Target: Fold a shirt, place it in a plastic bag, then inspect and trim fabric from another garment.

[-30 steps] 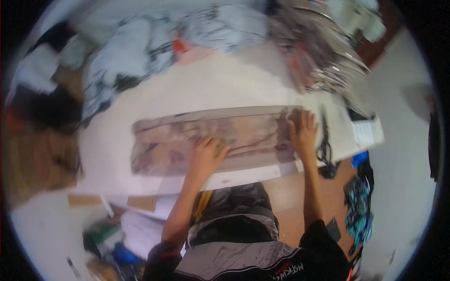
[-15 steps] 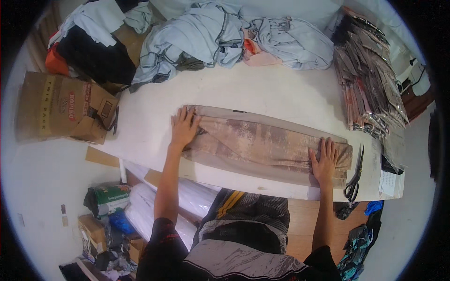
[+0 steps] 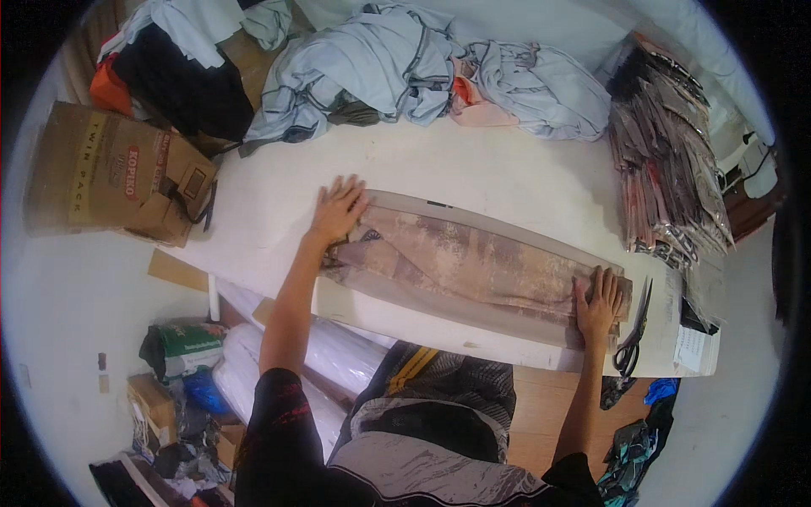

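A long folded garment point(image 3: 473, 258), brown and beige with a mottled print, lies across the white table in front of me. Plain taupe fabric shows along its far and near edges, with a small black mark on the far one. My left hand point(image 3: 340, 211) rests at the garment's left end, fingers stretched and slightly apart, partly over the edge. Flat on the right end lies my right hand point(image 3: 598, 302), its fingers spread. Neither hand grips anything. Black-handled scissors point(image 3: 628, 355) lie just right of my right hand, blades pointing away from me.
Heaped pale grey clothes point(image 3: 355, 72) line the table's point(image 3: 498, 160) back. A tall pile of bagged garments point(image 3: 667, 160) stands at the right. On the left are a cardboard box point(image 3: 127, 177) and dark cloth point(image 3: 182, 84). White plastic-wrapped rolls point(image 3: 270, 380) lie below the table.
My left hand has slid outward, off more of the garment's left end. My right hand has shifted slightly toward the right end. The whole view has tilted a little.
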Motion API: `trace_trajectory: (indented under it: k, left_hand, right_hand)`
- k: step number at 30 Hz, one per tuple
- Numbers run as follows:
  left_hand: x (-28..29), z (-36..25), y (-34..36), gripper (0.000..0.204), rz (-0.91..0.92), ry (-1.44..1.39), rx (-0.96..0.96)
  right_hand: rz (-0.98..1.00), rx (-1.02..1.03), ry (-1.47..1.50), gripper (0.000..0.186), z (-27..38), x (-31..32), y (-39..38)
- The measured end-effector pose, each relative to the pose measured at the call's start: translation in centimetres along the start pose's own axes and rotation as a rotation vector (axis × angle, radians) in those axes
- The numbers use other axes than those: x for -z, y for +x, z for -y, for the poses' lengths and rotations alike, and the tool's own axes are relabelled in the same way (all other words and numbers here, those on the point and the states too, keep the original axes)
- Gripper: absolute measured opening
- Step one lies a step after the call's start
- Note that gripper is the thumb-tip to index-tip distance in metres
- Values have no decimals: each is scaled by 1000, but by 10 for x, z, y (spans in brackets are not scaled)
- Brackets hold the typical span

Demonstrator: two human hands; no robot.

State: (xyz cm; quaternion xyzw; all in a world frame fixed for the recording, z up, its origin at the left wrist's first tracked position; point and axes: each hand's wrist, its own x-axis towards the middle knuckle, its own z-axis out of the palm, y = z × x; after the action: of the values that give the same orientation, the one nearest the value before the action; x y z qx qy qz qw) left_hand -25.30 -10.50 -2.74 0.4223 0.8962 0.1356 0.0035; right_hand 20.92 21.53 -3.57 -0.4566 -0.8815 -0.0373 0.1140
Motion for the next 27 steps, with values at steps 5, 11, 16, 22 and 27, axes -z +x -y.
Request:
trace_trajectory:
  k: [5,11,16,22,27]
  left_hand:
    - [18,-9,-6,48,-254,-120,80]
    - [18,-185,-69,49,-148,-291,-416]
    - [-20,-219,-87,50,-104,-296,-439]
    - [-13,-232,-93,45,-144,-458,-430]
    - [15,-249,-87,41,-132,-616,-385]
  right_hand:
    - [-2,-45,39,68,6,14,2]
    - [-143,-529,239,65,-72,19,-4]
    - [201,-386,463,50,-92,13,14]
    - [27,-433,649,44,-82,67,22]
    - [-331,-68,528,40,-43,151,58]
